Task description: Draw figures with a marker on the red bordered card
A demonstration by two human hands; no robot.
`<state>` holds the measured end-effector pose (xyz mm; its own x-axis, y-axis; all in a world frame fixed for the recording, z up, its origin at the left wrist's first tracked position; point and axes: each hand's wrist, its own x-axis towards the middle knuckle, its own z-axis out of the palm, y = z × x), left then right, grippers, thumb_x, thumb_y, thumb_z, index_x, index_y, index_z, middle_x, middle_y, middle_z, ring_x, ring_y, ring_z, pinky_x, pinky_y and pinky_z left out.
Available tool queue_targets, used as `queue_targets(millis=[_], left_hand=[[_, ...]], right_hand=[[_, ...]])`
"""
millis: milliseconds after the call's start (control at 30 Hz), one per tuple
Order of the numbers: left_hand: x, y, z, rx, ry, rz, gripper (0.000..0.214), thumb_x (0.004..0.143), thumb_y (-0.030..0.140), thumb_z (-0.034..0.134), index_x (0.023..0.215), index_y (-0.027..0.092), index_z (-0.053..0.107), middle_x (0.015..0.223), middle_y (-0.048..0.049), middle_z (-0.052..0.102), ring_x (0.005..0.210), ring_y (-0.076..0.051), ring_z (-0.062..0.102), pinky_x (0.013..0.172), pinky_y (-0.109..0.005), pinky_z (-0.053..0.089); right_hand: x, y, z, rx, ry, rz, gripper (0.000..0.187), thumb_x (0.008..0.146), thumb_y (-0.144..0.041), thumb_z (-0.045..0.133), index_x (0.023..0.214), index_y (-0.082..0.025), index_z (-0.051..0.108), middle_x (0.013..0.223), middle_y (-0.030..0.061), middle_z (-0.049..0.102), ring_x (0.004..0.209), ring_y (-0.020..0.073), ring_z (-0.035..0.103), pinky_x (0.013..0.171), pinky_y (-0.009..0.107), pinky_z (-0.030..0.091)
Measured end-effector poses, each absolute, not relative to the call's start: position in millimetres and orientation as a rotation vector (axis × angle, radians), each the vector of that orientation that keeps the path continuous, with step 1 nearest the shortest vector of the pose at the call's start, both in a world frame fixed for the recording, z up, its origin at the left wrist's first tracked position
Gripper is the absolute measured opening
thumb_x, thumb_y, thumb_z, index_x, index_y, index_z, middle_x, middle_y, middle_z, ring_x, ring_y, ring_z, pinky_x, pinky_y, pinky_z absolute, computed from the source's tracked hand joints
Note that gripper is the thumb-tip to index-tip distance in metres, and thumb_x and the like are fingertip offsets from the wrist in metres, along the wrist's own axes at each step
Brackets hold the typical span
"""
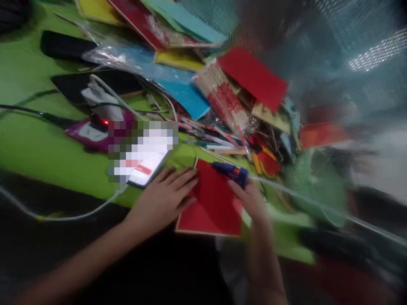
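Note:
A red rectangular board [216, 203] with pale edging along its sides lies at the front edge of the green table. My left hand [176, 188] rests flat with fingers stretched out, their tips over the board's left edge. In my right hand [249, 197] is a blue glue gun [230, 170], its nozzle pointing left over the board's upper part. A pale cord or stick runs from behind the gun to the right. Motion blur hides fine detail at the nozzle.
Left of the board lies a lit phone [149, 163], partly pixelated, with a white cable [79, 218]. Beyond are a purple power strip [87, 133], a packet of wooden sticks [222, 95], coloured sheets [254, 76] and orange-handled scissors [265, 156]. A green basket [314, 186] stands right.

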<state>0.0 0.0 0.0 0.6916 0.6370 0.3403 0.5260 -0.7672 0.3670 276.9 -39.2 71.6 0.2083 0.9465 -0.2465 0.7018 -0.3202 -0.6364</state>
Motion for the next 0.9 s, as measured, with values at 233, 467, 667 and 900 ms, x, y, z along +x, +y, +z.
queue_targets(millis=[233,467,667,900], left_hand=[[1,0,-3,2.575,0.935,0.657,0.044,0.112,0.042,0.045,0.145,0.022,0.067,0.162,-0.0079,0.057,0.147,-0.031,0.058,0.127,-0.056,0.040],[0,1,-3,2.594,0.921,0.661,0.045,0.112,0.042,0.045,0.144,0.019,0.067,0.162,-0.0093,0.056,0.146,-0.032,0.059,0.124,-0.058,0.043],[0,1,-2,2.584,0.927,0.638,0.047,0.112,0.042,0.042,0.146,0.021,0.067,0.163,-0.0084,0.056,0.146,-0.032,0.059,0.126,-0.058,0.041],[0,0,-2,2.611,0.936,0.639,0.049,0.113,0.043,0.040,0.147,0.019,0.066,0.163,-0.0085,0.055,0.146,-0.031,0.058,0.126,-0.056,0.041]], right_hand=[[281,-43,74,-2.086,-1.507,0.850,0.043,0.092,-0.061,0.066,0.096,-0.020,0.078,0.060,0.0008,0.062,0.066,0.0207,0.059,0.065,0.030,0.048],[282,-44,72,-2.083,-1.520,0.858,0.040,0.092,-0.058,0.068,0.097,-0.020,0.079,0.065,0.0010,0.065,0.066,0.0195,0.058,0.066,0.031,0.048],[290,-53,71,-2.054,-1.333,0.955,0.046,0.090,-0.061,0.069,0.096,-0.017,0.079,0.067,0.0013,0.065,0.058,0.0144,0.048,0.057,0.028,0.040],[288,-52,71,-2.045,-1.300,0.957,0.048,0.088,-0.062,0.071,0.097,-0.016,0.079,0.070,0.0019,0.066,0.060,0.0142,0.048,0.059,0.028,0.041]])
